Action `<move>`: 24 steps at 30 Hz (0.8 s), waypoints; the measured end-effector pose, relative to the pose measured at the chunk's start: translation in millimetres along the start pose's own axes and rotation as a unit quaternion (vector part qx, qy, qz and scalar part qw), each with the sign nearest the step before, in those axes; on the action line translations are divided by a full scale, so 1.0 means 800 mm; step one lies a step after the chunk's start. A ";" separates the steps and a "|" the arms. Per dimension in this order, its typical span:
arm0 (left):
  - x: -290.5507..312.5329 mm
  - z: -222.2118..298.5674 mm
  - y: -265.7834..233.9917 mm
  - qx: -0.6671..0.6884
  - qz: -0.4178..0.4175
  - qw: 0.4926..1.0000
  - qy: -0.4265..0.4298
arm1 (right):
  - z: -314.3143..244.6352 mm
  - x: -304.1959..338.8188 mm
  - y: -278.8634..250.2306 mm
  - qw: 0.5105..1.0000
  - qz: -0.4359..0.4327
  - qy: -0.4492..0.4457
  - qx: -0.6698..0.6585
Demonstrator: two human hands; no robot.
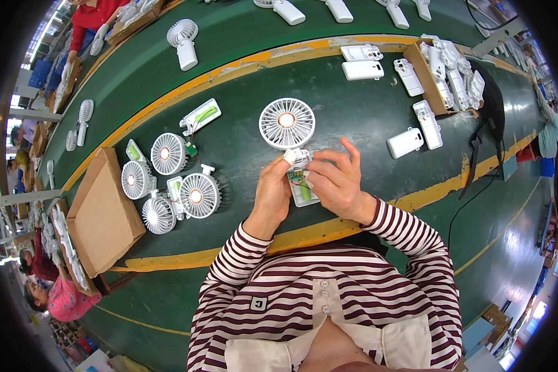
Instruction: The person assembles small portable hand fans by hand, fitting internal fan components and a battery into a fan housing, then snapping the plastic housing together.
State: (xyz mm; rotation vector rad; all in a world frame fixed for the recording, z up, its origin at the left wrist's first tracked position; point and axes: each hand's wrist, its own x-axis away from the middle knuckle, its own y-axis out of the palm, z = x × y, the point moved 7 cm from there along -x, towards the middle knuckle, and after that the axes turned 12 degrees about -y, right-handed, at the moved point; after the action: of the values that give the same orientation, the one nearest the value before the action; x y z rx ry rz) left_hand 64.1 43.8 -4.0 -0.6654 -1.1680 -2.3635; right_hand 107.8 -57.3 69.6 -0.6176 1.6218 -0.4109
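A white handheld fan (286, 123) lies in front of me, its round grille pointing away and its handle toward me. The handle casing (304, 196) is without its cover, showing a small green circuit board (298, 176) with thin wires. My left hand (271, 193) is closed on the left side of the handle near the neck, with white wrapping on a fingertip. From the right, my right hand (340, 181) grips the handle beside the board, thumb and fingers bent in and one finger raised. Its fingertips partly hide what they pinch.
Several partly assembled fans (196, 196) stand left, beside an open cardboard box (105, 214). White handle shells (405, 142) lie right, near a carton of shells (443, 102). Beyond the yellow edge, a green belt (242, 40) carries fans. Other people (65, 296) are at far left.
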 end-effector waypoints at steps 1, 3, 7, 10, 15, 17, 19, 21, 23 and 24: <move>-0.002 -0.001 -0.002 -0.001 0.001 1.000 0.008 | 0.001 0.001 0.001 1.000 -0.015 0.002 0.001; -0.004 -0.002 -0.007 -0.002 0.003 1.000 0.016 | 0.003 -0.001 0.002 1.000 -0.028 0.005 0.002; -0.004 -0.008 -0.012 -0.003 0.012 0.999 -0.033 | 0.014 -0.016 0.000 0.993 -0.095 0.047 -0.044; 0.000 0.000 0.000 0.014 0.005 0.998 -0.059 | 0.025 -0.023 -0.001 0.983 -0.122 0.089 -0.109; 0.005 0.008 0.017 0.036 -0.021 0.995 -0.087 | 0.049 -0.037 0.003 0.945 -0.129 0.154 -0.257; 0.004 0.008 0.020 0.036 -0.025 0.995 -0.091 | 0.053 -0.040 0.004 0.945 -0.128 0.148 -0.263; 0.002 0.008 0.020 0.035 -0.029 0.994 -0.094 | 0.053 -0.041 0.006 0.941 -0.154 0.148 -0.261; 0.003 0.007 0.020 0.035 -0.041 0.994 -0.092 | 0.054 -0.041 0.007 0.943 -0.153 0.142 -0.258; 0.003 0.007 0.019 0.039 -0.048 0.994 -0.093 | 0.054 -0.039 0.008 0.945 -0.152 0.137 -0.254; 0.002 0.007 0.019 0.044 -0.053 0.993 -0.092 | 0.054 -0.039 0.009 0.947 -0.144 0.132 -0.253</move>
State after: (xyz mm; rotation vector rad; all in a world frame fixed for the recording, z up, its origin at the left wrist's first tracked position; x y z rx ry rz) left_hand 72.6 39.4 9.4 -0.8229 -1.4095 -2.3605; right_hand 151.2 -29.3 83.5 -1.2426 1.9148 -0.2942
